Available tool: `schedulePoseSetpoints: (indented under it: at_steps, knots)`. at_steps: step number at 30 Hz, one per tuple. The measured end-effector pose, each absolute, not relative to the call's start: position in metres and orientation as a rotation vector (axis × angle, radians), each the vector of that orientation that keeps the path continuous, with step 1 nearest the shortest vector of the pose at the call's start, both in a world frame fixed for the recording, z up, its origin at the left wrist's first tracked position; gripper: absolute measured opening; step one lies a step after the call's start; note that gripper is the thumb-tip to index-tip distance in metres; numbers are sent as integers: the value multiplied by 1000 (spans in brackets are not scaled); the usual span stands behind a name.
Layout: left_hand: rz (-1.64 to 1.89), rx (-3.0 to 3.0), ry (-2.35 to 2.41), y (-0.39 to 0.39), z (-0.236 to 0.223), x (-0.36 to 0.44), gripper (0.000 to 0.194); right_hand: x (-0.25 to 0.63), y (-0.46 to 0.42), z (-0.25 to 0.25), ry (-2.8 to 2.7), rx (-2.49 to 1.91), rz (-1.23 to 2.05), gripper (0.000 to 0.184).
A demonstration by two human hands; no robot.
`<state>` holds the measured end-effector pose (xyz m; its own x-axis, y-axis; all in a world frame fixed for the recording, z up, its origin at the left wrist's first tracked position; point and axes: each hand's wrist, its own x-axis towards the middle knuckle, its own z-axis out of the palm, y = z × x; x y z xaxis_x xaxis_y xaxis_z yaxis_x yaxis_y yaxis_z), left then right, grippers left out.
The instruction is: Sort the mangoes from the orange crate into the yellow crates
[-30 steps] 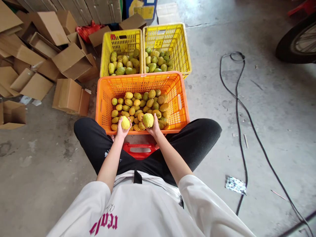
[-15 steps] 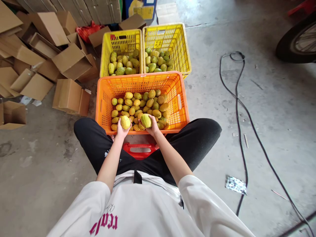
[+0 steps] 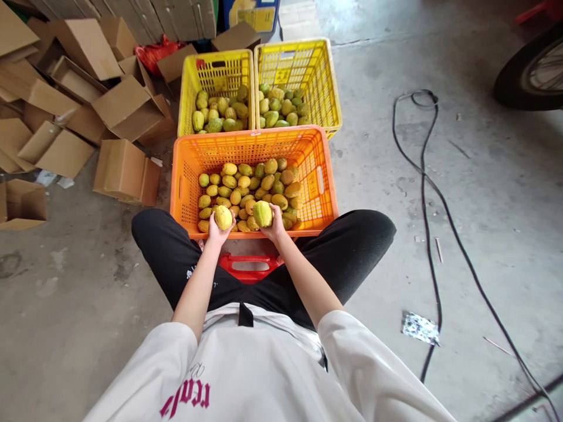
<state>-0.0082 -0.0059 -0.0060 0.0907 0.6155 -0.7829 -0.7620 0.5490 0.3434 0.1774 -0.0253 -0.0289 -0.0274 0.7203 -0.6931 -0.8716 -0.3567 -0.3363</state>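
Over the near rim of the orange crate, my left hand is closed around a yellow oval fruit, which looks like a small papaya. My right hand grips a greener, ridged papaya, thumb and fingers around its right side. The two held fruits are apart, at about the same height. Below them, the orange crate holds a layer of similar yellow, green and orange-tinged papayas; my hands hide some of the nearest ones.
Behind stand two yellow crates, left and right, each partly filled with greenish papayas. Cardboard boxes are heaped at the left. A red stool shows between my legs. A black cable and a wheel are at the right.
My right hand has turned its papaya slightly and moved it a little to the right. My left hand holds its papaya almost unmoved.
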Motion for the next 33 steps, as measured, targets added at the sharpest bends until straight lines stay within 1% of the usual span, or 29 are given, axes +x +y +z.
schedulePoseSetpoints:
  at_steps: [3,6,9,16,19,22,24,28,31,33]
  knots:
    - [1049,-129,1041,-7,-2,-8,33,178,-25,-32,221,-1021,1682,17]
    - [1047,-111,1052,-8,-1,-6,20,178,-25,-33,170,-1032,1752,20]
    - [1025,-93,1085,-8,-3,-4,12,176,-24,-33,136,-1016,1793,23]
    - [1082,-124,1221,-7,-8,-3,5,174,-23,-34,198,-977,1746,19]
    - [1080,-105,1216,-7,-7,-3,10,176,-23,-35,223,-962,1770,25]
    - [1040,-66,1140,-6,-5,-3,21,177,-24,-33,227,-936,1812,36]
    - [1009,-63,1101,-6,-3,-3,28,178,-24,-31,236,-927,1814,39]
    - [1009,-104,1054,-5,-3,-4,38,178,-25,-25,284,-904,1778,42]
    - [1017,-121,1038,-6,-5,-5,38,177,-24,-22,302,-904,1787,42]
    - [1008,-125,1042,-6,-6,-6,36,177,-24,-21,306,-921,1789,37]
